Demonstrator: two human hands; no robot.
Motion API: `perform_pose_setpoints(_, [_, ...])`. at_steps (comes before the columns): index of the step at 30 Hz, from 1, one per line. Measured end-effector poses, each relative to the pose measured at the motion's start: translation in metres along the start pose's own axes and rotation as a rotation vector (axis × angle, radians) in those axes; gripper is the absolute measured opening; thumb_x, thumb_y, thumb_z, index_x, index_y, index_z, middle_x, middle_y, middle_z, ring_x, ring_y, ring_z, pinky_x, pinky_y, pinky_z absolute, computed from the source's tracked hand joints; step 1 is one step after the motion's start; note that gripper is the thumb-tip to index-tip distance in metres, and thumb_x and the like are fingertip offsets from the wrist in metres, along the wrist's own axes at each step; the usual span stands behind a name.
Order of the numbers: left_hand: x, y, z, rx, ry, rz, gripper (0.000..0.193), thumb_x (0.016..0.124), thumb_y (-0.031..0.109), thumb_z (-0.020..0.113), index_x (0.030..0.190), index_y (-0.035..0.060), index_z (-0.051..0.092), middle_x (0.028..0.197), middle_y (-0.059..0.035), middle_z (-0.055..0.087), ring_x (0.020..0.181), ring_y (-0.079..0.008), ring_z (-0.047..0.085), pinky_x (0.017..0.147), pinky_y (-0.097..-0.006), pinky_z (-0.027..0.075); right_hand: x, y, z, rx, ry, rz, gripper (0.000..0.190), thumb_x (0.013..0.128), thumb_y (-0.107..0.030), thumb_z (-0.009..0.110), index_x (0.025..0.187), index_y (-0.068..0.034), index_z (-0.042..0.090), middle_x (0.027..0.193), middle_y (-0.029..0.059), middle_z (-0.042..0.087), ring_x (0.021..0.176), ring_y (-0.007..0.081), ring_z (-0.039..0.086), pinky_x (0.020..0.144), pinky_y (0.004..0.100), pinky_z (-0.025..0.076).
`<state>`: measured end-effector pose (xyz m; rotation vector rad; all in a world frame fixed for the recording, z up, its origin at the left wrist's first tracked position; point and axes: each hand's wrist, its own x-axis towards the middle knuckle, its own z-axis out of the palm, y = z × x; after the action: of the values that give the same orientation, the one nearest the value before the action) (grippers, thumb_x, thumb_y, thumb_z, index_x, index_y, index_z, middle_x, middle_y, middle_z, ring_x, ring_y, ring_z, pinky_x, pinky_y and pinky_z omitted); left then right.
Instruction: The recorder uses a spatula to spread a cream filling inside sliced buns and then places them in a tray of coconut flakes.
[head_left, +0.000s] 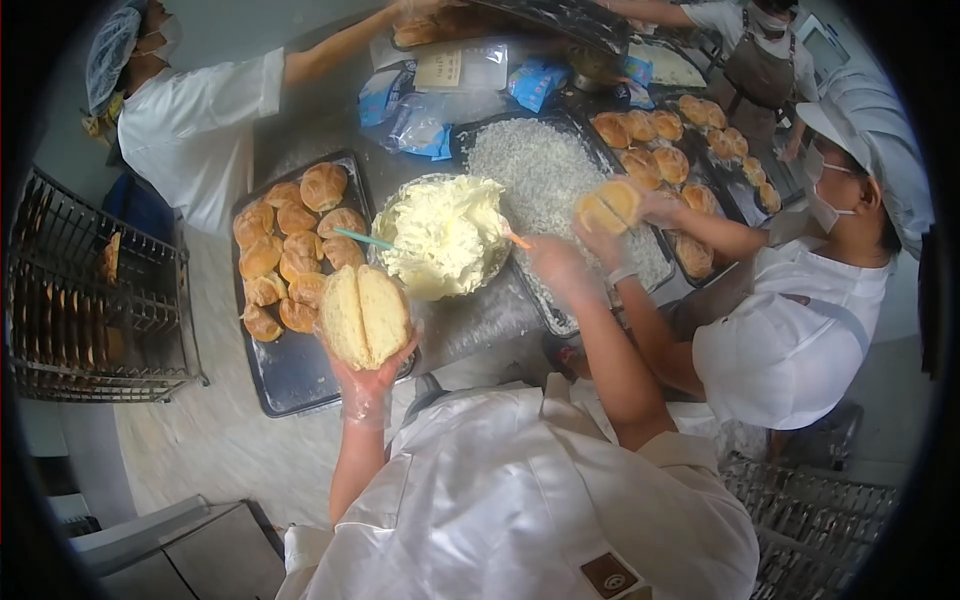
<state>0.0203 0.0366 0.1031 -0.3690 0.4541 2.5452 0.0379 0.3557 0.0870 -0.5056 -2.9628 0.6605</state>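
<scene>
In a clear plastic glove, my left hand (369, 386) holds up a split bun (365, 319), its two pale cut faces turned upward. My right hand (562, 270), also gloved and a little blurred, grips the orange handle (517, 240) of a utensil whose far end is hidden at the cream. A heap of pale yellow cream (442, 232) fills a bowl between my hands. Out of its left side sticks a teal handle (364, 238). Under and beyond my left hand lies a dark baking tray (292, 386) carrying several glossy brown buns (302, 255).
A co-worker's gloved hands (600, 236) hold a split bun (609, 208) over a tray of white flakes (532, 161), close to my right hand. More buns (671, 163) lie on trays beyond. Plastic bags (420, 124) lie at the back. A metal rack (97, 300) stands left.
</scene>
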Motion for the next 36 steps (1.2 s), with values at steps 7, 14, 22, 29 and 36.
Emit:
perform_pose_setpoints(7, [0.008,-0.005,0.023,0.063,-0.031,-0.102,0.072,0.086,0.069,0.037,0.140,0.0220,0.038,0.141,-0.0095,0.044,0.126,-0.0352,0.045,0.096,-0.0653,0.035,-0.018,-0.034,-0.056,0.879,-0.350,0.304,0.027,0.091,-0.014,0.053,0.111,0.001,0.063,0.071,0.0010,0.059,0.065,0.0092,0.055,0.060,0.0263,0.045])
perform_pose_setpoints(14, [0.022,-0.016,0.046,0.250,-0.174,-0.106,0.068,0.090,0.064,0.037,0.141,0.0199,0.035,0.144,-0.0092,0.039,0.127,-0.0332,0.044,0.097,-0.0613,0.039,-0.043,-0.067,-0.070,0.313,0.151,-0.471,0.025,0.086,-0.010,0.060,0.110,-0.012,0.068,0.073,0.0046,0.062,0.062,0.0172,0.058,0.058,0.0338,0.049])
perform_pose_setpoints(22, [0.031,-0.016,0.060,0.114,-0.168,-0.011,0.063,0.093,0.058,0.036,0.140,0.0163,0.037,0.137,-0.0095,0.046,0.124,-0.0292,0.049,0.099,-0.0539,0.042,-0.074,-0.083,-0.089,0.015,0.026,-0.578,0.026,0.083,-0.012,0.060,0.105,-0.021,0.070,0.069,0.0062,0.057,0.070,0.0248,0.062,0.059,0.0341,0.050])
perform_pose_setpoints(29, [0.030,-0.017,0.065,0.228,-0.188,0.075,0.064,0.093,0.059,0.034,0.140,0.0152,0.037,0.137,-0.0098,0.046,0.124,-0.0282,0.048,0.100,-0.0501,0.042,-0.078,-0.089,-0.083,-0.003,0.029,-0.597,0.029,0.087,-0.017,0.057,0.112,-0.027,0.067,0.072,0.0086,0.061,0.065,0.0229,0.061,0.056,0.0366,0.049])
perform_pose_setpoints(36, [0.037,-0.024,0.065,0.232,-0.160,0.003,0.067,0.090,0.062,0.038,0.139,0.0168,0.038,0.138,-0.0086,0.046,0.124,-0.0279,0.048,0.100,-0.0491,0.042,-0.049,-0.103,-0.067,0.036,0.379,-0.603,0.029,0.086,-0.009,0.057,0.111,-0.020,0.066,0.071,0.0083,0.060,0.061,0.0253,0.060,0.056,0.0368,0.049])
